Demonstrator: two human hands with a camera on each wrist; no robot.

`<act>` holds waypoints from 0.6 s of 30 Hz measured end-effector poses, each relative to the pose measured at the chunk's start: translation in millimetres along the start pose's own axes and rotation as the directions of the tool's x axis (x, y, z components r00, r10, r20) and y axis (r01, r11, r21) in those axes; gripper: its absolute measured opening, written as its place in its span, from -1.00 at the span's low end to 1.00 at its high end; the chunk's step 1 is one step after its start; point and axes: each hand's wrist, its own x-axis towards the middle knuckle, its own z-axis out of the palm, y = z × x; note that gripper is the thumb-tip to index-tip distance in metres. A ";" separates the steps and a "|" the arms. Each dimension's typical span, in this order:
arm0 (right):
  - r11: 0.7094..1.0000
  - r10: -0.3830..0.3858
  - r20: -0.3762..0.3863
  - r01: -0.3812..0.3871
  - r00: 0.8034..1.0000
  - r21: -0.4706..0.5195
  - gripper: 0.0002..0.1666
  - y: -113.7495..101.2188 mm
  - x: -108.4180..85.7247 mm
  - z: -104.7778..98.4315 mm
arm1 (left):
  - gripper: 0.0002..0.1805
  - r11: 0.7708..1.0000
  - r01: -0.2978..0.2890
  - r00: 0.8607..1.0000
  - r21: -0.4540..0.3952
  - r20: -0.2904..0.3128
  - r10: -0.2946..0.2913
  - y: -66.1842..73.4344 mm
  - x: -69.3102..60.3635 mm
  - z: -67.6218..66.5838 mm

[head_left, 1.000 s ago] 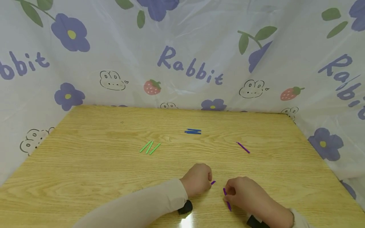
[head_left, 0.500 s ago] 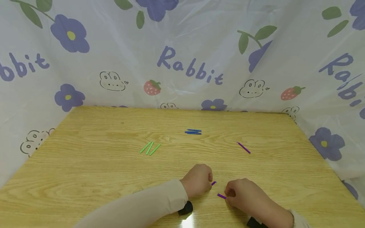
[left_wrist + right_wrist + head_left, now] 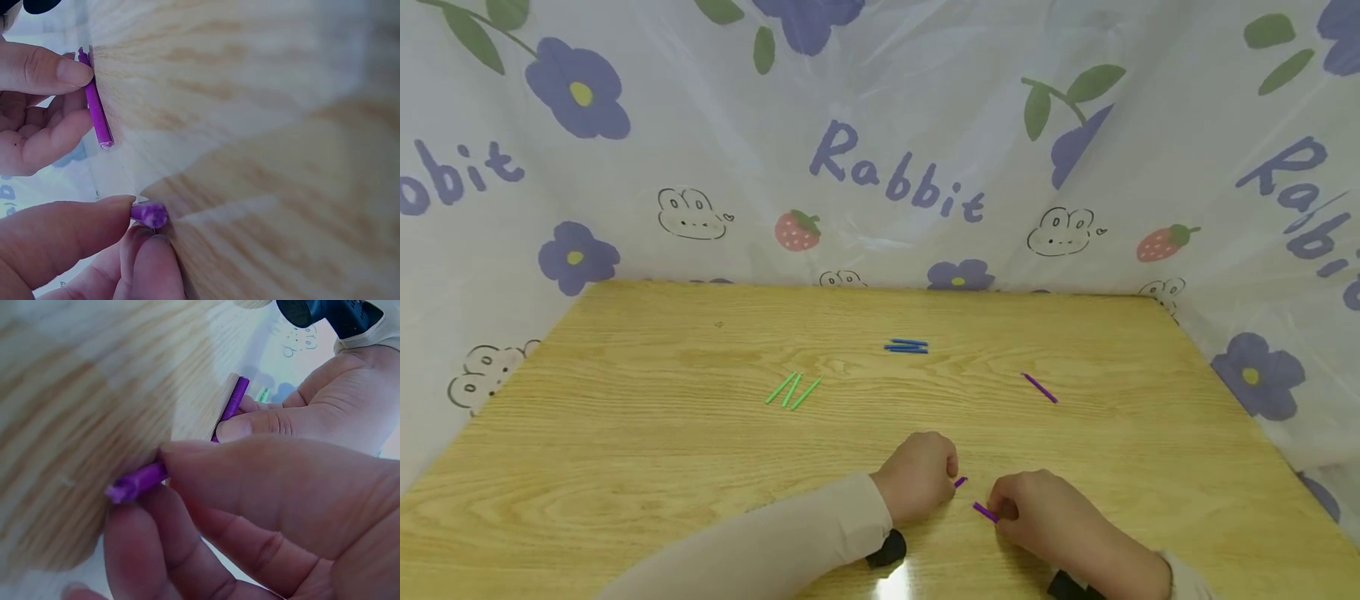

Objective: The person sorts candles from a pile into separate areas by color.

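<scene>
Near the table's front, my left hand (image 3: pixel 917 475) pinches a thin purple candle (image 3: pixel 150 214) between thumb and fingers. Only a short end of it sticks out in the head view. To the right, my right hand (image 3: pixel 1045 508) pinches a second purple candle (image 3: pixel 985 512), whose free end points left toward the left hand. A pale, narrow tip shows on that candle (image 3: pixel 134 482) in the right wrist view. The two candles are apart, close to the tabletop. A third purple candle (image 3: pixel 1040 387) lies slanted farther back on the right.
Several more thin candles lie on the wooden table (image 3: pixel 662 450): green candles (image 3: pixel 793 390) left of centre and blue candles (image 3: pixel 907 346) grouped behind. A printed curtain (image 3: pixel 880 100) hangs around the table's back and sides.
The right hand's candle has turned from pointing toward the person to pointing left. Both hands have stayed nearly in place, and the left hand's candle looks unmoved.
</scene>
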 end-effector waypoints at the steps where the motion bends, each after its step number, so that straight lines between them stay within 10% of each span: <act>1: 1.000 -0.011 -0.001 0.011 1.000 0.001 -0.77 0.5 0.1 -0.3 | -0.81 1.000 -0.005 1.000 0.007 -0.003 0.005 -0.2 0.0 -0.2; 18: 0.995 -0.041 0.053 0.036 0.998 0.092 -0.77 3.9 -0.9 -2.5 | -0.81 1.000 0.010 1.000 -0.002 0.004 -0.010 1.0 -0.2 -1.4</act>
